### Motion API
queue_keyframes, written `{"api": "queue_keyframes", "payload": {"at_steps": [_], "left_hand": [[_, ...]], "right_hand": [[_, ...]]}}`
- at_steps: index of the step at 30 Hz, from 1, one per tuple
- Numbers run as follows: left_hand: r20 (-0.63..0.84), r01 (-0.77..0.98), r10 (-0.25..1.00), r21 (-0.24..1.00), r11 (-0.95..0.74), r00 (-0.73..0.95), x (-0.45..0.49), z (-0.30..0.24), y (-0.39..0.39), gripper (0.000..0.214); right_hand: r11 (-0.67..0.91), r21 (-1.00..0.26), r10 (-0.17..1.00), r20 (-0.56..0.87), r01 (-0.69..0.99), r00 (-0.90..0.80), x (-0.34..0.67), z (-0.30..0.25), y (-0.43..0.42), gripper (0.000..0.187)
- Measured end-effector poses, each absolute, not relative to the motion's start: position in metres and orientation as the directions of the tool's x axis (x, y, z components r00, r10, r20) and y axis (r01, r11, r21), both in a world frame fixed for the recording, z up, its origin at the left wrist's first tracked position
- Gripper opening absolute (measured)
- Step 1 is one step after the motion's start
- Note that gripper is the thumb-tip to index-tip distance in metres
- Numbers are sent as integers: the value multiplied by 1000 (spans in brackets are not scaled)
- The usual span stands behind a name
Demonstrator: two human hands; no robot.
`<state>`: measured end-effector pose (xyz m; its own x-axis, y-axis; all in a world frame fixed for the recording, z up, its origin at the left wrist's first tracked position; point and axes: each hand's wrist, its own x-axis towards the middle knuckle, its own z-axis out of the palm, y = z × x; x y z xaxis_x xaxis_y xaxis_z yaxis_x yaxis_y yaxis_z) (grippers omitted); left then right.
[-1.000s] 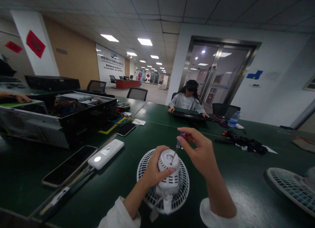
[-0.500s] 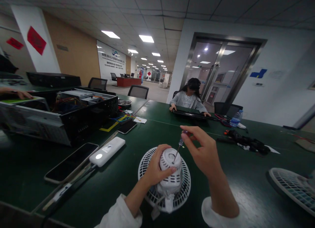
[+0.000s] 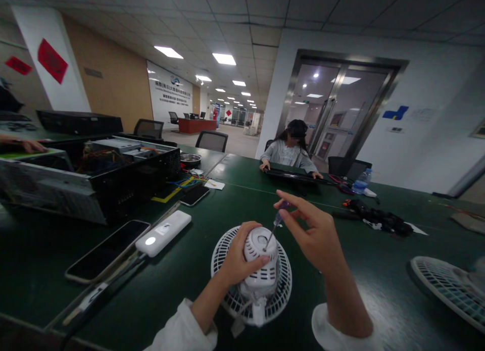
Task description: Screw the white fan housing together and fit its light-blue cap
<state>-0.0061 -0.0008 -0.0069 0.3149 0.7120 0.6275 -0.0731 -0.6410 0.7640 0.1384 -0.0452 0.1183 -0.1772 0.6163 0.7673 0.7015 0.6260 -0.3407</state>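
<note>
A white electric fan (image 3: 261,278) lies grille-down on the green table, its motor housing facing up. Around the left side of that housing my left hand (image 3: 242,257) is wrapped, thumb across the front. My right hand (image 3: 308,230) pinches the purple, see-through handle of a screwdriver (image 3: 278,219) between thumb and fingers. The thin shaft slants down to the left, and its tip rests at a small hole in the top of the housing. Whether a screw sits in the hole, I cannot tell.
An opened computer case (image 3: 94,174) stands at left, with another person's hand (image 3: 32,145) beside it. Nearer lie a phone (image 3: 108,250) and a white power bank (image 3: 163,233). Across the table a person (image 3: 290,151) holds a black panel (image 3: 291,177). A second fan grille (image 3: 447,290) is at right.
The view has shifted slightly. My right fingers have changed their position a little on the screwdriver handle. My left hand keeps its hold on the fan.
</note>
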Motion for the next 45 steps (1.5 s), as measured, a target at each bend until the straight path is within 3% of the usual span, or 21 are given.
{"api": "queue_keyframes", "payload": {"at_steps": [4,9,14,20,25,30,36,41,45], "left_hand": [[629,-79,710,763,-641,315,-6,-8,0,55],[639,-97,704,758,-645,311,-6,-6,-1,54],[634,-78,710,760,-645,305,-5,-6,-1,54],[643,-90,701,753,-652,308,-5,-7,-1,54],[653,-87,696,745,-662,298,-5,-8,0,53],[655,-86,692,742,-665,302,-5,-9,0,54],[651,-90,697,747,-659,301,-5,-8,-1,53],[652,-96,695,747,-658,303,-5,-7,-1,53],[646,-91,699,751,-654,306,-5,-6,-1,52]], "right_hand": [[609,-286,564,812,740,-150,137,118,-45,16],[646,-308,606,764,699,-223,137,118,-47,34],[620,-267,563,806,738,-181,135,118,-46,19],[663,-274,575,782,696,-240,136,118,-47,32],[630,-206,527,822,749,-217,135,118,-47,19],[678,-292,598,754,675,-274,140,120,-50,35],[617,-233,553,808,752,-203,137,117,-45,18],[683,-301,608,740,666,-289,137,118,-45,34],[669,-216,534,805,711,-258,135,119,-47,21]]}}
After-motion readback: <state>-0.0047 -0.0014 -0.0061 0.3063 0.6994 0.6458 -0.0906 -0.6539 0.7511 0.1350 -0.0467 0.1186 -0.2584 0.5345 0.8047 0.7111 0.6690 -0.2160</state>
